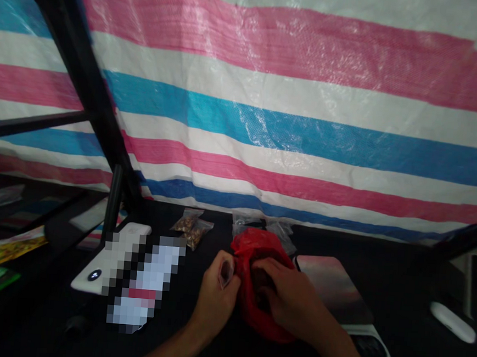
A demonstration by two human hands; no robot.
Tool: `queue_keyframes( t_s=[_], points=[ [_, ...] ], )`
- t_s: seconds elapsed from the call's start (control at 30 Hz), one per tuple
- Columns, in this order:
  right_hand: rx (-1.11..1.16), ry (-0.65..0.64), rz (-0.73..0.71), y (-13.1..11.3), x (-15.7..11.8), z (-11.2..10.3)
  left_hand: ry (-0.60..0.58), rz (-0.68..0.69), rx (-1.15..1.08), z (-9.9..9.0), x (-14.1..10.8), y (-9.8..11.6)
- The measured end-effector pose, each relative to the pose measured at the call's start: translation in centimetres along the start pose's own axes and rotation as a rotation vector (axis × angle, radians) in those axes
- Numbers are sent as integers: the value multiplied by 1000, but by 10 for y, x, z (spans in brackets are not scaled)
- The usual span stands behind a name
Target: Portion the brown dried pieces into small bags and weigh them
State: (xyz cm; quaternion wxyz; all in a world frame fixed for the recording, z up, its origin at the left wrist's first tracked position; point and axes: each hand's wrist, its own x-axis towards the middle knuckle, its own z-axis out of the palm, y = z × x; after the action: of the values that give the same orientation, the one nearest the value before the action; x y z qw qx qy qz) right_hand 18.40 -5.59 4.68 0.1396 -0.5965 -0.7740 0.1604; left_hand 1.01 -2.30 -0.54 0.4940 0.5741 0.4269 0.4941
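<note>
My left hand [216, 299] pinches a small clear plastic bag [226, 272] upright between its fingers, close to the crumpled red plastic bag [246, 245]. My right hand [289, 298] grips the red bag, with its fingers at the bag's dark opening. The bag's contents are hidden. Behind the red bag, a small clear bag of brown pieces [191, 228] lies on the black tabletop [405, 268], and further clear bags [278, 230] sit partly behind the red one.
A white power bank [110, 259] and a pixelated, blurred object [144, 281] lie left of my hands. A pink-toned flat pad [333, 287] lies to the right, with a white oblong object [452, 322] further right. A striped tarpaulin [291, 133] and black frame [93, 84] stand behind.
</note>
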Motion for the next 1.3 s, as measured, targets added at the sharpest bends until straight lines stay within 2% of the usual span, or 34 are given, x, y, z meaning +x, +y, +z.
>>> queue_keyframes(
  t_s=[0.2,0.4,0.57,0.8,0.97,1.23,1.3],
  points=[
    [96,57,46,-7,3,9,82,20,3,-1,2,2],
    [325,113,65,-2,4,4,201,108,257,-5,5,1],
    [456,174,-25,-5,3,-7,96,175,392,-7,6,0],
    [125,227,-288,-20,-2,9,-39,182,382,-4,1,4],
    [-10,284,-389,-19,-4,18,-57,202,330,-4,-2,6],
    [39,418,-530,-20,-3,16,-40,232,362,-4,-3,3],
    [34,445,-526,-18,-3,14,-30,227,353,-2,-4,4]
  ],
)
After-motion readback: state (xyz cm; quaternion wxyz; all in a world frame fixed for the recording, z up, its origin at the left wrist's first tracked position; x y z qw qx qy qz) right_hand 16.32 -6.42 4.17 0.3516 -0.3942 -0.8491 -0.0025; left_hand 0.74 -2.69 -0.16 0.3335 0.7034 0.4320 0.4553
